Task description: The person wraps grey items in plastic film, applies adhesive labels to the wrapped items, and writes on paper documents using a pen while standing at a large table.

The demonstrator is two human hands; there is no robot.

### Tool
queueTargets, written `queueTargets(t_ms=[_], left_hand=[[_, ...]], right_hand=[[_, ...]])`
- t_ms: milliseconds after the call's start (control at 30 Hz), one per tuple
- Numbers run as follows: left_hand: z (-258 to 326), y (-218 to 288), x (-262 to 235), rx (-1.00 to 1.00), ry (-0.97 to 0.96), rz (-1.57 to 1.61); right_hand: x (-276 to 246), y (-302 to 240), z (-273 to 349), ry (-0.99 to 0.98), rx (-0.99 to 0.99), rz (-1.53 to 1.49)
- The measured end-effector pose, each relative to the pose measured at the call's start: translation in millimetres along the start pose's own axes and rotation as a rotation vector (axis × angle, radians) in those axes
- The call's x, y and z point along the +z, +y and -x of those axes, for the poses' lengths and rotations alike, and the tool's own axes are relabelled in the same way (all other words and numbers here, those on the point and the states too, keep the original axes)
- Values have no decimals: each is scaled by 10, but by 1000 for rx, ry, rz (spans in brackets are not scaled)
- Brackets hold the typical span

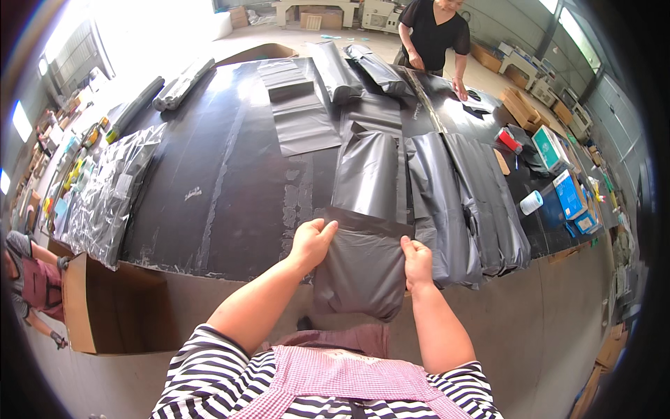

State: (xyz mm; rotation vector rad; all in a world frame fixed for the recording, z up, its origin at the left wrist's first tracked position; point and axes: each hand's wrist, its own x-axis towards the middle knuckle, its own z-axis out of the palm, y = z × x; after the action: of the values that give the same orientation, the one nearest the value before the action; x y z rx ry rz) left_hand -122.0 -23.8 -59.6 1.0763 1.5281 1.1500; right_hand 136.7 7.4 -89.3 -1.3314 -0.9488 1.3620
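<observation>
A grey plastic bag [359, 269] hangs over the near edge of the black table, its upper part lying on a stack of the same grey bags [366, 174]. My left hand [313, 241] pinches its left side, thumb on top. At its right side my right hand [417, 261] grips the other edge, thumb up. The bag is stretched between both hands, its lower end hanging toward my apron. Right beside it lie folded piles of grey bags [447, 202] along the table.
The black table [230, 188] carries more grey bags [296, 112] and rolls [183, 84]. Clear-wrapped packs [115, 192] lie left, above an open cardboard box [122, 307]. Blue boxes [571, 195] and a white-blue roll [531, 202] sit right. A co-worker [436, 35] stands across; another person [38, 279] is at far left.
</observation>
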Motion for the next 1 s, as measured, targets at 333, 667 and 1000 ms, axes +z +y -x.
queueTargets(t_ms=[333,667,1000], left_hand=[[-27,-24,388,102,97,-553],[-317,-523,703,424,-311,-207],[516,-532,-751,405,-253,-404]], right_hand=[[-1043,828,-1089,-158,-56,830],[1059,-713,188,-239,-154,1329],[927,-246,-275,-155,-320,1136]])
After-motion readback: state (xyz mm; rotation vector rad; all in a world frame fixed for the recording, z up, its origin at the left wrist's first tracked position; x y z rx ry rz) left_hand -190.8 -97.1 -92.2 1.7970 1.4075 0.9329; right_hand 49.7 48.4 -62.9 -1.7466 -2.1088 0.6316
